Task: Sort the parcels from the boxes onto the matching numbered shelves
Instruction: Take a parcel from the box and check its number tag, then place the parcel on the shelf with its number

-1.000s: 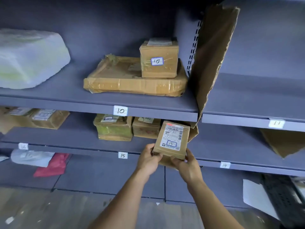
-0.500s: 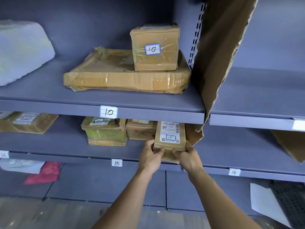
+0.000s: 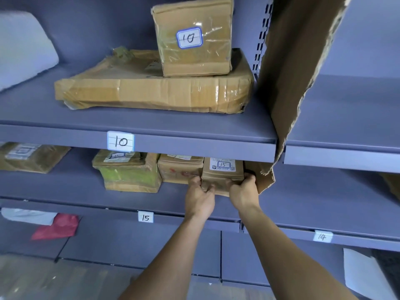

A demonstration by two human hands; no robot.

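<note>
A small brown parcel [image 3: 223,173] with a white label marked 15 lies on the grey shelf [image 3: 121,189] whose front edge carries the tag 15 [image 3: 145,217]. My left hand [image 3: 200,195] grips its left front corner and my right hand [image 3: 243,191] grips its right front corner. The parcel sits beside a plain brown parcel [image 3: 179,167] on its left. Its upper part is hidden under the edge of shelf 10 [image 3: 194,146].
A green-taped parcel marked 15 [image 3: 127,172] stands further left on the same shelf. Shelf 10 holds a flat parcel [image 3: 151,92] with a box marked 10 [image 3: 192,37] on it. A torn cardboard divider [image 3: 287,83] stands just right of my hands. Tag 14 [image 3: 321,236] is lower right.
Both hands have pushed the parcel marked 15 forward and down from in front of the shelf onto shelf 15, next to the plain brown parcel. The view has moved closer.
</note>
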